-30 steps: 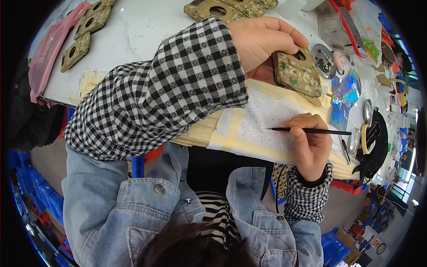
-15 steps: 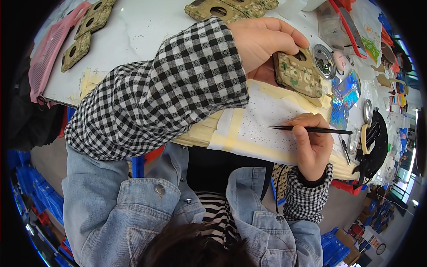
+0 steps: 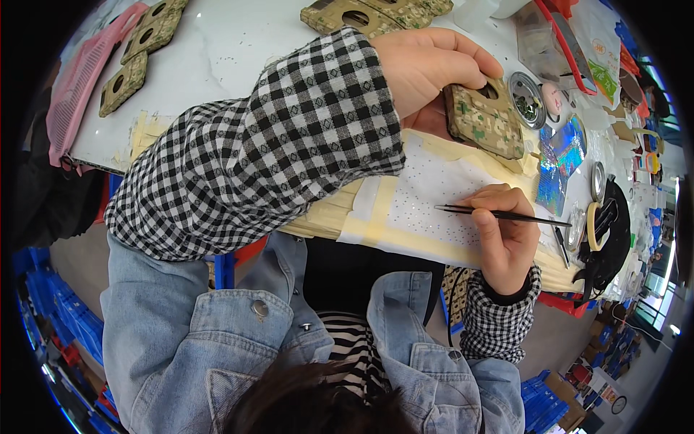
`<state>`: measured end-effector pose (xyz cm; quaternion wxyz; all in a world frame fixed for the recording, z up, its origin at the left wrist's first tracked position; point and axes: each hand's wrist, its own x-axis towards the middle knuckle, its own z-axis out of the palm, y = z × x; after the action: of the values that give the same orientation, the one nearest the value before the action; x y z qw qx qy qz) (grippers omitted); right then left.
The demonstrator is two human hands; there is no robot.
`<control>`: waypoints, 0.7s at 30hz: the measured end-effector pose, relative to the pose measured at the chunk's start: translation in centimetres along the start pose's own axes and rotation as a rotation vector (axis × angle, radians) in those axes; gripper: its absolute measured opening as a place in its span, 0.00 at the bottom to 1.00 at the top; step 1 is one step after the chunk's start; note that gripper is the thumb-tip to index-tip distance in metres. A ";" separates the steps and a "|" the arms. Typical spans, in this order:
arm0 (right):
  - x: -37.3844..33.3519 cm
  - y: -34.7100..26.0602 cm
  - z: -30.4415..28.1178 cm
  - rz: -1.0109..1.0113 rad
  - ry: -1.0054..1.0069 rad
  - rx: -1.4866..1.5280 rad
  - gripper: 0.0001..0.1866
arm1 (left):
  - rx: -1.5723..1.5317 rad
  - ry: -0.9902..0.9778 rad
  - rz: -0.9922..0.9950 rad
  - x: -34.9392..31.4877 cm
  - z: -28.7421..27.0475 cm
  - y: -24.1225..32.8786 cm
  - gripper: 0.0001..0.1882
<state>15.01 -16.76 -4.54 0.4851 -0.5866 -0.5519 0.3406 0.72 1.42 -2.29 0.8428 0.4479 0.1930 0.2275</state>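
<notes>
At the far edge of the taped work area, my left hand [image 3: 437, 61] grips a camouflage-patterned case [image 3: 486, 124] with an oval hole, tilted up on its edge. My right hand [image 3: 506, 239] is closed around black tweezers [image 3: 542, 218], held nearly level with the tips pointing left. Those tips hover over or touch a white sheet [image 3: 408, 163] dotted with many tiny shiny bits; which of the two I cannot tell. Whether a bit sits between the tips is too small to make out.
Right of the case lie a round tin [image 3: 526, 101], a pink rounded object [image 3: 552, 100] and an iridescent blue packet [image 3: 562, 155]. A black pen-like tool [image 3: 561, 244] and a tape roll [image 3: 597, 226] sit farther right. More camouflage cases [image 3: 354, 18] and a pink basket [image 3: 83, 98] are beyond my left arm.
The tweezers have turned slightly, their back end dropping lower, and the tips look a little more spread. My right hand has shifted slightly left; my left hand and the case are unmoved.
</notes>
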 end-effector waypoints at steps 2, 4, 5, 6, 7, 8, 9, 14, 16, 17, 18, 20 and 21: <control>0.0 0.1 0.0 -0.015 -0.014 0.007 0.05 | 0.000 0.002 0.002 -0.1 0.0 0.1 0.12; 0.0 0.1 0.0 -0.033 -0.014 0.008 0.05 | -0.006 0.000 -0.003 0.0 0.0 0.0 0.12; 0.0 0.1 0.0 -0.041 -0.014 0.009 0.05 | -0.002 0.000 -0.004 0.0 0.0 0.0 0.12; 0.0 0.1 0.0 -0.045 -0.014 0.002 0.05 | 0.001 0.000 -0.004 0.0 0.0 0.0 0.12; 0.0 0.1 0.0 -0.048 -0.013 -0.004 0.05 | 0.005 0.000 -0.005 0.0 0.0 0.0 0.12; 0.0 0.1 0.0 -0.051 -0.013 -0.010 0.04 | 0.002 0.001 -0.007 0.0 0.0 0.0 0.12; 0.1 0.1 0.0 -0.055 -0.011 -0.012 0.04 | 0.000 0.003 -0.008 -0.1 0.0 0.0 0.12; 0.1 0.1 0.0 -0.053 -0.013 -0.011 0.04 | -0.006 0.008 -0.005 -0.1 0.0 0.0 0.12; 0.0 0.1 0.0 -0.063 -0.013 -0.001 0.04 | -0.012 0.007 -0.003 -0.1 0.0 0.0 0.12; 0.0 0.1 0.0 -0.068 -0.012 0.004 0.04 | -0.010 0.005 -0.002 0.0 0.0 -0.1 0.12; 0.0 0.1 0.1 -0.076 -0.015 -0.002 0.04 | -0.008 0.004 -0.002 0.0 0.0 -0.1 0.12; 0.0 0.1 0.1 -0.090 -0.019 -0.016 0.04 | -0.004 0.003 -0.001 0.0 0.0 -0.1 0.12; 0.1 0.1 0.1 -0.101 -0.023 -0.028 0.04 | -0.002 0.005 0.000 0.0 0.0 0.0 0.12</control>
<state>14.98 -16.69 -4.62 0.4870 -0.5608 -0.5912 0.3145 0.70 1.39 -2.32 0.8427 0.4467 0.1946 0.2289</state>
